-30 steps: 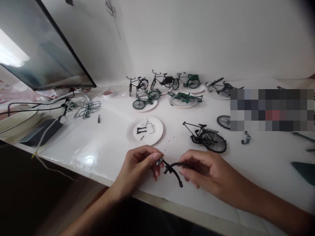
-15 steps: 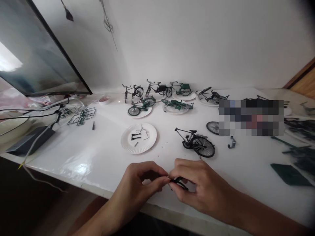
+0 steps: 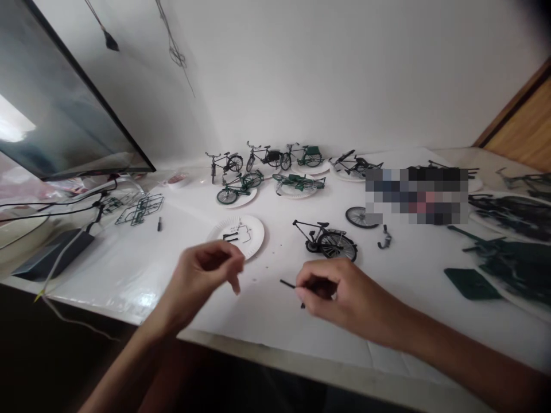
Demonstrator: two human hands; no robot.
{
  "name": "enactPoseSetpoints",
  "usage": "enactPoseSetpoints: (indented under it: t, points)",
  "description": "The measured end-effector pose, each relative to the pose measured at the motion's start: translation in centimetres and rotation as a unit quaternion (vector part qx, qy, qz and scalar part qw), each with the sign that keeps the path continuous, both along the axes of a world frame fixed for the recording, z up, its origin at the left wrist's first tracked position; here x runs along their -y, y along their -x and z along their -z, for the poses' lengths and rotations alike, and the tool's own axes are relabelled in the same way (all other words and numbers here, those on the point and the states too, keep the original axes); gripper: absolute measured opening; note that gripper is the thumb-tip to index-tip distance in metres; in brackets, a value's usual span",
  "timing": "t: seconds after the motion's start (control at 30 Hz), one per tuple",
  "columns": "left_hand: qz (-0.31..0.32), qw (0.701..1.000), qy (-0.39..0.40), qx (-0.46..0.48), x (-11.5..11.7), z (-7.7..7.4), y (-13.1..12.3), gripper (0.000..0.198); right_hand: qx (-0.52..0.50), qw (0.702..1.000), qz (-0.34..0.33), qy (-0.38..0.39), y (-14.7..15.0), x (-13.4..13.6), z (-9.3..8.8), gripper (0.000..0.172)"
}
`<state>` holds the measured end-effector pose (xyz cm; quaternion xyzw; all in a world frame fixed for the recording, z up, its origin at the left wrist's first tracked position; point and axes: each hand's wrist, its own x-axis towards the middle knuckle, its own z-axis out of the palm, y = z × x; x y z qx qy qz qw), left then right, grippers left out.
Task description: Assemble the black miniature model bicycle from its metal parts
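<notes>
My right hand (image 3: pixel 329 289) pinches a thin black model bicycle part (image 3: pixel 287 283). One straight end of it sticks out to the left; a small dark bit shows below the fingers, and the rest is covered. My left hand (image 3: pixel 210 269) hovers at the near edge of a white paper plate (image 3: pixel 258 244), thumb and index finger together. Whatever they hold, if anything, cannot be made out. On that plate lie small black parts (image 3: pixel 231 236) and a bent wire-like piece (image 3: pixel 246 229). Just beyond my right hand, a black model bicycle (image 3: pixel 325 240) without a front wheel rests on the table.
A loose wheel (image 3: pixel 360 217) and a small grey-black part (image 3: pixel 385 237) lie to the right. Several model bicycles (image 3: pixel 264 158) line the back. Green sprues (image 3: pixel 141 209) and a small dark tool (image 3: pixel 159 224) lie left. A green flat piece (image 3: pixel 471 284) is at right.
My hands, together on the black part before, have parted. The left moved left and up toward the plate; the right keeps the part. The view has shifted slightly right.
</notes>
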<state>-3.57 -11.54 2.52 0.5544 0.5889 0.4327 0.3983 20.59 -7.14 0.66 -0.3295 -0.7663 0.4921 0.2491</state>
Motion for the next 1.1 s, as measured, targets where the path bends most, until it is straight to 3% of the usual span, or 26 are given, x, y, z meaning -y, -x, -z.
enactPoseSetpoints:
  t: [0.07, 0.13, 0.2, 0.27, 0.43, 0.6, 0.7, 0.77, 0.8, 0.87, 0.97, 1.1]
  points:
    - [-0.009, 0.998, -0.033, -0.059, -0.6, 0.7, 0.5, 0.018, -0.015, 0.998, 0.010, 0.055, -0.3, -0.7, 0.2, 0.017]
    - [0.052, 0.982, -0.077, -0.163, -1.1, 1.8, 0.1, 0.016, -0.051, 0.994, 0.015, 0.098, -0.3, -1.2, 0.4, 0.020]
    - [0.084, 0.952, -0.157, -0.248, -1.4, 2.8, -1.0, 0.015, -0.085, 0.990, 0.024, 0.106, 0.0, -1.3, 0.5, 0.022]
    - [0.074, 0.938, -0.199, -0.276, -1.4, 3.3, -2.0, 0.020, -0.104, 0.990, 0.045, 0.089, 0.2, -1.3, 0.4, 0.021]
    - [0.104, 0.987, -0.104, -0.070, -0.4, 2.5, -3.8, 0.026, -0.127, 0.987, 0.089, 0.041, 1.1, -0.9, 0.4, 0.018]
    - [0.037, 0.993, -0.106, 0.029, 0.0, 1.9, -4.1, 0.023, -0.133, 0.986, 0.101, 0.020, 2.2, -0.5, -0.1, 0.021]
    - [0.020, 0.994, -0.100, 0.034, -0.4, 1.8, -3.2, 0.021, -0.061, 0.992, 0.095, -0.061, 1.7, -2.3, -1.3, 0.026]
    - [0.011, 0.996, -0.080, 0.041, -0.9, 1.8, -2.3, 0.022, 0.022, 0.974, 0.141, -0.177, 0.8, -4.8, -2.0, 0.026]
    - [0.004, 0.997, -0.067, 0.049, -1.1, 1.9, -2.0, 0.022, 0.041, 0.970, 0.152, -0.185, 0.3, -6.2, -2.2, 0.026]
    - [-0.008, 0.997, -0.044, 0.067, -1.7, 2.2, -1.5, 0.022, 0.074, 0.972, 0.150, -0.165, -0.5, -8.9, -2.2, 0.031]
    - [-0.019, 0.995, -0.018, 0.095, -2.2, 3.1, -1.4, 0.024, 0.118, 0.985, 0.079, -0.094, -0.9, -11.3, -1.7, 0.037]
    - [-0.022, 0.992, 0.003, 0.123, -2.3, 4.0, -1.8, 0.024, 0.129, 0.991, -0.009, -0.023, -0.8, -10.0, -1.8, 0.036]
